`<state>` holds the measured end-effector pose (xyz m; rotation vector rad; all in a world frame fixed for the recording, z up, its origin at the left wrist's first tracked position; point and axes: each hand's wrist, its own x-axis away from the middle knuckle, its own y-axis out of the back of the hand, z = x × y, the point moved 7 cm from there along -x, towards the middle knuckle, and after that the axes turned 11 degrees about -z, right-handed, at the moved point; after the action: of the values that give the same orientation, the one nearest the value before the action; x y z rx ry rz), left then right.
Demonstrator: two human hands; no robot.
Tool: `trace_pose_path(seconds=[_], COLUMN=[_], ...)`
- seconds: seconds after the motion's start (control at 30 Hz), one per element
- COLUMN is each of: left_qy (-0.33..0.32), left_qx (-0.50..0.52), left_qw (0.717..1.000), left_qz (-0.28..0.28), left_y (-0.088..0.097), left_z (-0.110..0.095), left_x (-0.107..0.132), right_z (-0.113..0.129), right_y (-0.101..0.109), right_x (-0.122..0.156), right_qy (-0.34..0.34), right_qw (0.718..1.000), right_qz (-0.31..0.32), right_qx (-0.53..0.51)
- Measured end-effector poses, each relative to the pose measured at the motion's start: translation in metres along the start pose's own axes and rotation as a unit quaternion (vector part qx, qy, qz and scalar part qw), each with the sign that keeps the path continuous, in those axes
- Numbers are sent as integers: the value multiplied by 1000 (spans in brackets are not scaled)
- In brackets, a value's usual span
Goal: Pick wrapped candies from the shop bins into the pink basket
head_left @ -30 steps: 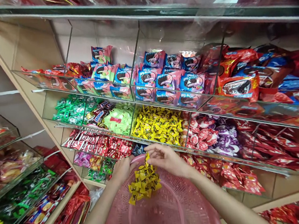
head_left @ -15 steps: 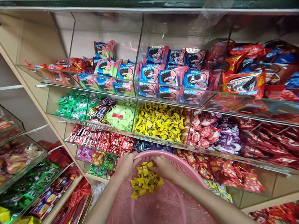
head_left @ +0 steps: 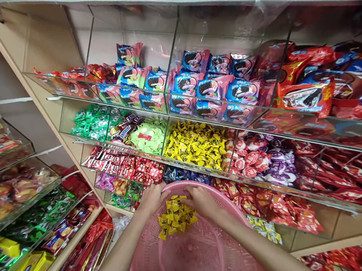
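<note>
Head view, yellow candies (head_left: 176, 218) in pink basket (head_left: 191, 259), between left hand (head_left: 152, 199) and right hand (head_left: 202, 200), both gripping rim (head_left: 176, 184)

A sweet shop is displaying its loose, wrapped goods.
Tiered shelving (head_left: 39, 103) is rising in front, with clear fronts and transparent dividers (head_left: 172, 54) separating the stock by kind: blue-and-pink biscuit packets (head_left: 243, 90) are sitting above, while green-wrapped sweets (head_left: 92, 121), Snickers bars (head_left: 125, 132), heaped yellow sweets (head_left: 197, 142) and purple-wrapped ones (head_left: 280, 161) are filling compartments below. At left, another rack (head_left: 64, 256) is carrying more packets, and a pink basket (head_left: 189, 257) is holding some loose yellow sweets too.
</note>
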<state>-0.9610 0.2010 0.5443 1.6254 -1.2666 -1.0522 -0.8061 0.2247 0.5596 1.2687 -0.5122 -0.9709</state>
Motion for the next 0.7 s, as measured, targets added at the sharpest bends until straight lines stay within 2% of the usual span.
trace_pose_path(seconds=[0.1,0.2,0.43,0.7], left_qy=[-9,-19,-7,-18], left_qx=[2,6,8,0], left_qw=[1000,1000,1000,1000], left_qz=[-5,-14,-8,-17], left_y=[1,3,7,9], left_z=[-1,-3,-3,-2], left_x=[1,2,3,3], right_z=[8,7,-15,-27], right_y=[-8,-16,-28,-36], right_x=[8,12,15,18], right_qy=[1,-7,-65,-104], right_qw=[998,998,995,987], right_qz=[19,23,43,60], right_qx=[58,65,-67,-107])
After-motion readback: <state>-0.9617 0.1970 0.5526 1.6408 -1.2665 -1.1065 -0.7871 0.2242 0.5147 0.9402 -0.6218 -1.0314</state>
